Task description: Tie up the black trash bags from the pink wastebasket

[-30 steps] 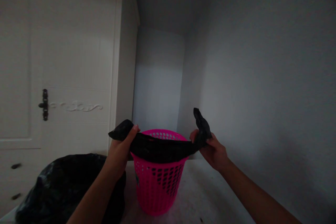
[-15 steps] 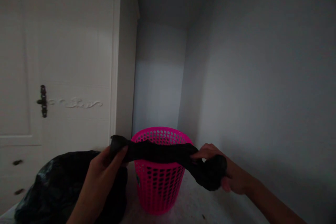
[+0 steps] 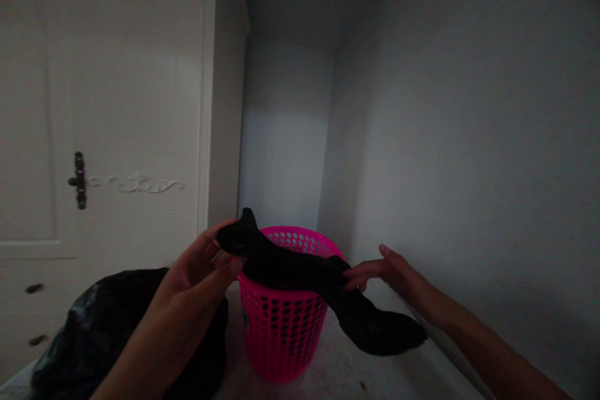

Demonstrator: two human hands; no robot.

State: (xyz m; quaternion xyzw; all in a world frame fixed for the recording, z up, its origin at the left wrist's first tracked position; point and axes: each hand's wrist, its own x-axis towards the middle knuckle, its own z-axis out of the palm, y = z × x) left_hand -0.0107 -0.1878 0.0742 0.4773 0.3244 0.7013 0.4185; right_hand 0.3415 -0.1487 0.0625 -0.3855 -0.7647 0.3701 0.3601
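A long black cloth [image 3: 295, 269], which looks like a sock or stocking, lies stretched across the top of a pink perforated basket [image 3: 285, 331]. My left hand [image 3: 201, 275] grips its left part between thumb and fingers, and a short tip of it sticks up there. On the right, my right hand [image 3: 384, 272] pinches the cloth near the basket's rim with its fingertips, thumb raised. Beyond that pinch the cloth's loose end hangs down to the right, outside the basket. What lies inside the basket is hidden.
A shiny black plastic bag [image 3: 103, 319] stands at the lower left, partly behind my left forearm. Behind it rises a white wardrobe [image 3: 135, 106] with dark handles. A grey wall [image 3: 445, 137] runs along the right. The basket stands on a pale surface [image 3: 337, 362].
My left hand has shifted slightly right and its end of the cloth has turned upward. Beyond my right hand, the bunched right end has dropped loose and straightened out.
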